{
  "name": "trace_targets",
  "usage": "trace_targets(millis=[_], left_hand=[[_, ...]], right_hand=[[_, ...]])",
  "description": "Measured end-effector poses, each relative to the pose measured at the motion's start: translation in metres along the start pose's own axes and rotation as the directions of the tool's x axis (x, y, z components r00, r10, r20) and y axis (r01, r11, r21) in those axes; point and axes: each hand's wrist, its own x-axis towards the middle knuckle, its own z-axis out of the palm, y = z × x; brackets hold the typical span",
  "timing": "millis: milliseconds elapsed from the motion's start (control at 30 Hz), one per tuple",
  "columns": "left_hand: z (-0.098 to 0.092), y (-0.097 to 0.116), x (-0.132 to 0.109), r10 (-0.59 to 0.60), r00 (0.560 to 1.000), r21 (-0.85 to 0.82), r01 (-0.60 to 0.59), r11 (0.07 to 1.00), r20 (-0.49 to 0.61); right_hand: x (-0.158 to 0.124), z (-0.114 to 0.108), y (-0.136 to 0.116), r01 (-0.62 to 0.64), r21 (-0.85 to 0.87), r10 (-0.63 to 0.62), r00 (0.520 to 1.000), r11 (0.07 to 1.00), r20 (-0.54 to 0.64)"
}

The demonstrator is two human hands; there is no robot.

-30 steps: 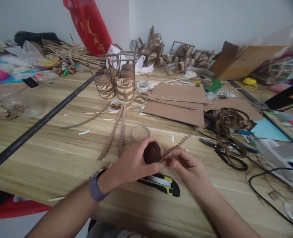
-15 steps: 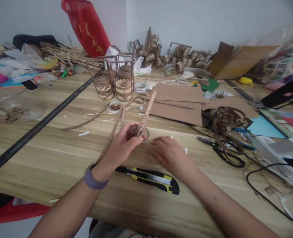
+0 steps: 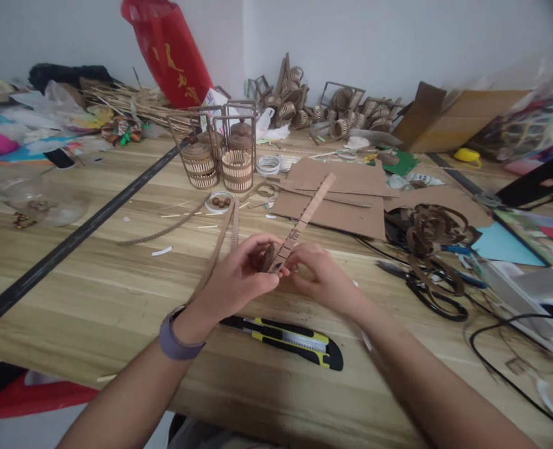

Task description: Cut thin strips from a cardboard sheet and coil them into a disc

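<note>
A cardboard strip point(image 3: 314, 208) with dark marks along it slants up to the right from my fingers. My left hand point(image 3: 236, 271) is closed around its lower end, thumb in front. A small dark brown piece, partly hidden, shows inside that same hand. From the right, my right hand point(image 3: 323, 274) meets the strip, its fingertips curled and pressed at the lower edge. Just below both hands lies a black and yellow utility knife point(image 3: 295, 342) on the wooden table. A long brown strip point(image 3: 217, 249) runs behind my left wrist.
Small slatted baskets in frames point(image 3: 237, 169) stand at the back, beside a roll of tape point(image 3: 268, 164). A shallow dish point(image 3: 220, 201) holds brown beads. Flat cardboard point(image 3: 346, 215) lies ahead. Scissors point(image 3: 432, 302) and coiled brown strips point(image 3: 439, 227) are to the right.
My right hand has moved left and up from the tabletop to the cardboard strip. The strip now leans further right, and the round dish-like thing behind it is hidden.
</note>
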Motion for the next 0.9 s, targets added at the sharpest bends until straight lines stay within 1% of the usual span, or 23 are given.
trace_targets(millis=[33, 100, 133, 167, 200, 233, 267, 333, 400, 433, 500, 600, 700, 767, 833, 900], left_hand=[[-0.001, 0.0, -0.001, -0.012, 0.999, -0.021, 0.013, 1.0, 0.041], [-0.004, 0.0, -0.004, -0.067, 0.983, -0.079, 0.081, 0.994, 0.168], [-0.005, 0.001, -0.005, -0.111, 0.961, -0.089, 0.137, 0.987, 0.252], [-0.005, 0.002, -0.006, -0.155, 0.93, -0.074, 0.19, 0.979, 0.334], [-0.005, 0.003, -0.006, -0.193, 0.897, -0.026, 0.221, 0.975, 0.398], [-0.004, 0.005, -0.006, -0.218, 0.867, 0.044, 0.222, 0.974, 0.447], [-0.004, 0.007, -0.005, -0.232, 0.843, 0.13, 0.193, 0.972, 0.485], [-0.001, 0.011, -0.003, -0.23, 0.799, 0.288, 0.075, 0.955, 0.556], [0.002, 0.013, -0.001, -0.212, 0.752, 0.379, -0.053, 0.924, 0.624], [0.003, 0.014, 0.0, -0.195, 0.737, 0.395, -0.105, 0.913, 0.647], [0.005, 0.012, -0.001, -0.166, 0.724, 0.403, -0.166, 0.9, 0.669], [0.004, 0.005, -0.004, -0.106, 0.719, 0.344, -0.193, 0.919, 0.687], [0.001, 0.001, -0.007, -0.018, 0.731, 0.243, -0.203, 0.949, 0.682], [-0.001, 0.001, -0.009, 0.008, 0.747, 0.21, -0.197, 0.958, 0.665], [-0.003, 0.002, -0.008, 0.014, 0.745, 0.203, -0.2, 0.959, 0.667], [-0.005, 0.004, -0.006, -0.011, 0.727, 0.238, -0.21, 0.948, 0.686]], right_hand=[[-0.008, -0.012, 0.001, -0.025, 0.129, 0.024, 1.0, 0.991, 0.01], [-0.025, -0.032, 0.004, -0.14, 0.315, 0.12, 0.989, 0.939, 0.08], [-0.033, -0.039, 0.005, -0.18, 0.398, 0.153, 0.983, 0.899, 0.099], [-0.04, -0.043, 0.007, -0.198, 0.477, 0.163, 0.98, 0.856, 0.114], [-0.046, -0.044, 0.008, -0.209, 0.543, 0.169, 0.978, 0.813, 0.122], [-0.051, -0.044, 0.009, -0.211, 0.591, 0.17, 0.977, 0.778, 0.126], [-0.054, -0.043, 0.01, -0.213, 0.62, 0.169, 0.977, 0.755, 0.13], [-0.057, -0.039, 0.01, -0.215, 0.638, 0.173, 0.977, 0.74, 0.128], [-0.058, -0.036, 0.01, -0.187, 0.639, 0.152, 0.982, 0.746, 0.11], [-0.058, -0.036, 0.01, -0.165, 0.642, 0.138, 0.986, 0.749, 0.092], [-0.058, -0.037, 0.011, -0.124, 0.651, 0.107, 0.992, 0.749, 0.067], [-0.06, -0.037, 0.015, -0.094, 0.69, 0.069, 0.996, 0.718, 0.065], [-0.064, -0.034, 0.019, -0.116, 0.741, 0.079, 0.993, 0.661, 0.085], [-0.064, -0.032, 0.022, -0.148, 0.749, 0.113, 0.989, 0.646, 0.098], [-0.064, -0.032, 0.025, -0.147, 0.729, 0.141, 0.988, 0.669, 0.069], [-0.064, -0.034, 0.027, -0.09, 0.687, 0.129, 0.992, 0.721, -0.005]])
